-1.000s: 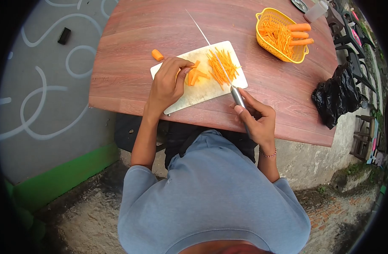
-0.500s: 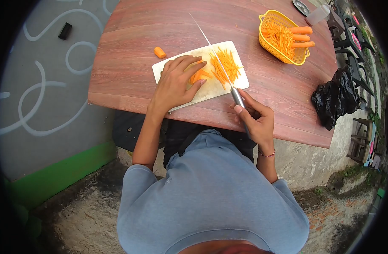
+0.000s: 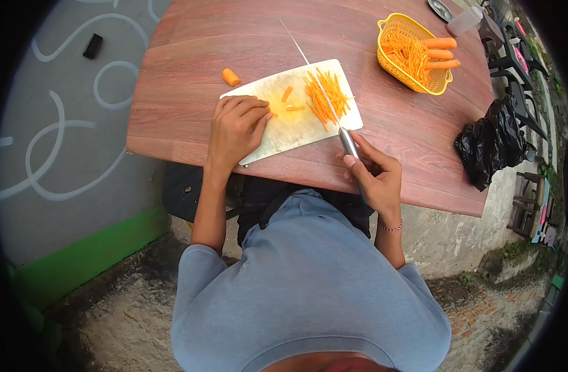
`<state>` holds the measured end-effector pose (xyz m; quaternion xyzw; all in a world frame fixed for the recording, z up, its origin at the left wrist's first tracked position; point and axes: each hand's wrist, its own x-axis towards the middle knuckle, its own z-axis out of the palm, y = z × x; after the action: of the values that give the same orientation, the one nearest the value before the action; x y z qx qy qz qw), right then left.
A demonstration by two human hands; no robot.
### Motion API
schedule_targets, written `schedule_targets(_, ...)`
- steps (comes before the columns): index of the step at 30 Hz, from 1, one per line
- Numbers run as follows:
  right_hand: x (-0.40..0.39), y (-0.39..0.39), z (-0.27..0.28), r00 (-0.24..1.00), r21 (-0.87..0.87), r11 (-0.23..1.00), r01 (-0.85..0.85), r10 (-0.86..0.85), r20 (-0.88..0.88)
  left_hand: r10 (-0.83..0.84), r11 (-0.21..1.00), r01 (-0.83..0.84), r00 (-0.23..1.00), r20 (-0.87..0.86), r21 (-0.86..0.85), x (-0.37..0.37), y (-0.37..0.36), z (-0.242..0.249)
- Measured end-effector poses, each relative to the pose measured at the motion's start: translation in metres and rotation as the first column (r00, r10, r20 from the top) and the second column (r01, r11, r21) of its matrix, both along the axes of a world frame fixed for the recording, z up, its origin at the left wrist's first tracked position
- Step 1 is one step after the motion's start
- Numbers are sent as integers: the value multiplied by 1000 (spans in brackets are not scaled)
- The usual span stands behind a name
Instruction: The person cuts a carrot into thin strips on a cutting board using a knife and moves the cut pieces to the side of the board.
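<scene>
A white cutting board (image 3: 284,139) lies at the near edge of the table. My left hand (image 3: 235,127) rests over its left end, fingers curled together, with a bit of orange carrot showing at the fingertips; the rest of what they hold is hidden. Two loose carrot pieces (image 3: 294,108) lie mid-board. In my right hand (image 3: 377,177) is the metal handle of a long knife (image 3: 347,141), its blade pointing away over a pile of carrot strips (image 3: 328,99). Beyond the board's upper left corner sits a short carrot chunk (image 3: 231,77).
A yellow basket (image 3: 403,74) with carrot strips and several whole carrots stands at the far right of the wooden table (image 3: 191,80). Behind it are a clear bottle (image 3: 465,21) and a round plate (image 3: 440,9). A black plastic bag (image 3: 491,142) hangs by the right edge.
My left hand has slid left across the board and its fingers have drawn together. Most carrot pieces under it went along, leaving two mid-board. My right hand and the knife stay put.
</scene>
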<state>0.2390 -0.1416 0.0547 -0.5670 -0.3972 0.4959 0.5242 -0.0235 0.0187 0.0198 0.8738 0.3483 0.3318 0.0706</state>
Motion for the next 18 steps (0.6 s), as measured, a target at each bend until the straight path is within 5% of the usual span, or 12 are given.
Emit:
schedule_targets(6,-1,-1,1,1000,3,1000,-13,13,8,22,999,-19,996,85,-32,24,0,8)
schedule_targets(12,0,-5,2,1000,3,1000,-12,12,14,24,987,-44,991,-131,-157,41,-4,6)
schedule_targets(16,3,-6,-1,999,11,1000,-19,20,-31,12,979,-21,999,-49,-203,40,-11,8)
schedule_targets(18,3,-6,-1,999,7,1000,-25,25,-24,19,995,-23,999,-39,-101,40,2,6)
